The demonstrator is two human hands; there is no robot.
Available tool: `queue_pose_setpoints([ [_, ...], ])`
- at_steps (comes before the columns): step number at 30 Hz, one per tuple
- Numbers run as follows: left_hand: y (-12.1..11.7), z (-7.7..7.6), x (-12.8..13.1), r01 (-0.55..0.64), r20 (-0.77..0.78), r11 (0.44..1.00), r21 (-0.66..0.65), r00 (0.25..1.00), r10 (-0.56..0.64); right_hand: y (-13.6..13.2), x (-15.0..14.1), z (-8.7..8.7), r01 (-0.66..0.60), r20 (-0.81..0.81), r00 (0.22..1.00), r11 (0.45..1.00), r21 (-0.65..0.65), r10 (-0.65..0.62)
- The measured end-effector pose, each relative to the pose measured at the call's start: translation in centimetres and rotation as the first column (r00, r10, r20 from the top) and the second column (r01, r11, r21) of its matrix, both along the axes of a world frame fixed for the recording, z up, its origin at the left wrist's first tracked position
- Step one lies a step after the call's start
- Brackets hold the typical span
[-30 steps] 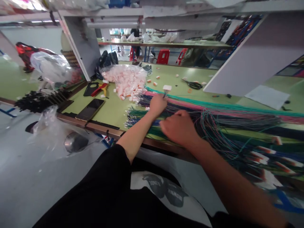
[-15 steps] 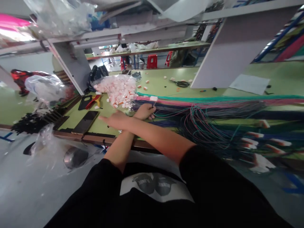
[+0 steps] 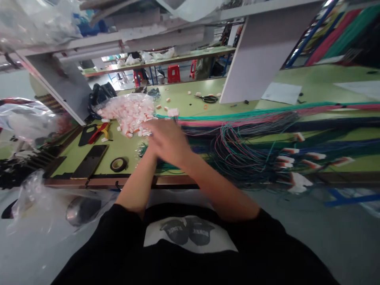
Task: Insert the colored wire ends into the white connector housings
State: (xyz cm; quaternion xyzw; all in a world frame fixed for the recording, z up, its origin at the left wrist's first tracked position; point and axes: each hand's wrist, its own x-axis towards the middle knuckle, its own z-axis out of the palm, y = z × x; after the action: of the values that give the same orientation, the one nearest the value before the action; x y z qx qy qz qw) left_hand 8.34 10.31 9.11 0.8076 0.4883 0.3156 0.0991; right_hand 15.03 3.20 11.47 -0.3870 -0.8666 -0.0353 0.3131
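My right hand point(image 3: 169, 138) crosses over my left wrist and is blurred, its fingers pointing left at the near edge of the loose white-and-orange connectors and the wire ends. What its fingertips touch cannot be made out. Most of my left hand point(image 3: 154, 147) lies hidden beneath it. A white connector point(image 3: 173, 113) with wires hanging from it stands up just beyond my hands, where my left hand pinched it a moment ago. Bundles of green, pink and dark wires point(image 3: 208, 120) run rightward from there. A clear bag of connectors point(image 3: 126, 111) lies to the left.
Left on the bench are a phone point(image 3: 90, 160), red-yellow pliers point(image 3: 100, 132) and a tape roll point(image 3: 118, 164). Black-handled scissors point(image 3: 209, 99) lie at the back. Wires ending in connectors point(image 3: 313, 155) spread at the right. An upright white panel point(image 3: 255, 55) rises behind.
The view has turned right. My right hand has moved from pointing left over the bench to above my left hand, hiding it. The connector appears slightly higher.
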Motion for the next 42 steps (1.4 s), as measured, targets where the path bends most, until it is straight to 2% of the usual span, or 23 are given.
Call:
queue_pose_setpoints([
  [1,-0.3,1.0,1.0,0.025,0.013,1.000,-0.001,1.000,-0.025,-0.1,2.8,-0.1,0.105,-0.076,0.992,0.994,0.020,-0.103],
  [3,-1.0,3.4,3.6,0.094,0.041,0.996,0.010,0.995,-0.094,-0.2,8.1,-0.8,0.335,-0.378,0.880,0.940,0.069,-0.286],
  [7,-2.4,7.7,10.0,0.443,0.003,0.892,0.090,0.896,-0.445,-0.7,15.3,-2.9,0.297,-0.603,0.758,0.955,-0.024,-0.250],
  [9,-2.8,8.5,12.6,0.556,-0.050,0.829,0.054,0.831,-0.554,-1.6,17.7,-3.8,0.357,-0.714,0.620,0.927,-0.113,-0.326],
  [10,-3.0,8.4,13.5,0.568,-0.035,0.822,0.042,0.823,-0.567,-2.2,18.8,-4.2,0.425,-0.757,0.521,0.889,-0.170,-0.394],
  [12,-3.4,7.0,14.6,0.555,-0.028,0.832,0.021,0.832,-0.554,-3.5,21.1,-5.2,0.579,-0.752,0.332,0.752,-0.314,-0.570],
  [14,-4.1,4.2,15.1,0.544,-0.098,0.839,0.004,0.835,-0.541,-4.9,23.2,-6.1,0.693,-0.657,0.207,0.583,-0.425,-0.725],
  [16,-5.1,0.5,15.4,0.617,-0.251,0.785,-0.050,0.753,-0.608,-6.2,24.8,-6.6,0.771,-0.470,0.173,0.416,-0.482,-0.865],
  [19,-6.5,-4.5,15.8,0.605,-0.483,0.775,-0.181,0.632,-0.606,-8.1,25.9,-5.6,0.854,-0.138,0.142,0.191,-0.485,-0.980],
  [20,-6.7,-5.5,15.9,0.609,-0.509,0.774,-0.177,0.616,-0.601,-8.8,26.0,-4.8,0.870,-0.062,0.117,0.133,-0.474,-0.991],
  [22,-6.7,-6.3,16.0,0.629,-0.506,0.755,-0.185,0.598,-0.622,-10.1,25.7,-3.0,0.892,-0.057,0.063,0.082,-0.445,-0.996],
  [24,-6.2,-5.6,15.5,0.655,-0.443,0.741,-0.149,0.626,-0.642,-11.1,24.9,-1.4,0.919,-0.167,0.052,0.112,-0.377,-0.985],
  [25,-5.9,-4.9,14.9,0.655,-0.397,0.748,-0.104,0.663,-0.635,-11.3,24.2,-0.9,0.934,-0.242,0.080,0.157,-0.320,-0.967],
  [26,-5.5,-4.1,14.0,0.631,-0.344,0.775,-0.038,0.720,-0.603,-11.3,23.1,-0.8,0.938,-0.303,0.157,0.238,-0.252,-0.940],
  [28,-4.6,-2.6,11.2,0.535,-0.242,0.841,0.074,0.828,-0.506,-10.5,20.1,-1.5,0.886,-0.354,0.387,0.449,-0.112,-0.851],
  [29,-4.0,-2.0,9.2,0.475,-0.204,0.874,0.100,0.870,-0.449,-9.8,18.2,-2.2,0.785,-0.295,0.569,0.614,-0.084,-0.768],
  [31,-2.7,-1.6,4.5,0.308,-0.158,0.947,0.093,0.943,-0.292,-7.9,13.6,-4.3,0.605,-0.166,0.768,0.786,-0.126,-0.618],
  [32,-2.0,-1.7,1.9,0.209,-0.140,0.974,0.082,0.970,-0.196,-6.9,11.3,-5.4,0.452,-0.017,0.886,0.870,-0.197,-0.464],
  [33,-1.3,-2.1,-0.8,0.100,-0.117,0.992,0.078,0.989,-0.091,-6.0,9.1,-6.4,0.347,0.100,0.938,0.902,-0.258,-0.332],
  [35,-0.2,-3.2,-5.9,-0.084,-0.102,0.995,0.057,0.991,0.090,-4.5,5.3,-8.0,0.210,0.214,0.966,0.921,-0.327,-0.144],
  [37,0.3,-4.8,-10.2,-0.207,-0.104,0.978,0.017,0.973,0.208,-3.5,2.9,-8.9,0.182,0.280,0.956,0.922,-0.341,-0.085],
  [39,0.1,-6.2,-13.3,-0.247,-0.131,0.968,-0.042,0.962,0.239,-2.9,1.8,-9.3,0.214,0.330,0.939,0.918,-0.335,-0.099],
  [42,-0.5,-7.3,-15.3,-0.140,-0.153,0.963,-0.231,0.982,0.107,-2.3,1.6,-9.4,0.251,0.365,0.922,0.919,-0.304,-0.131],
])
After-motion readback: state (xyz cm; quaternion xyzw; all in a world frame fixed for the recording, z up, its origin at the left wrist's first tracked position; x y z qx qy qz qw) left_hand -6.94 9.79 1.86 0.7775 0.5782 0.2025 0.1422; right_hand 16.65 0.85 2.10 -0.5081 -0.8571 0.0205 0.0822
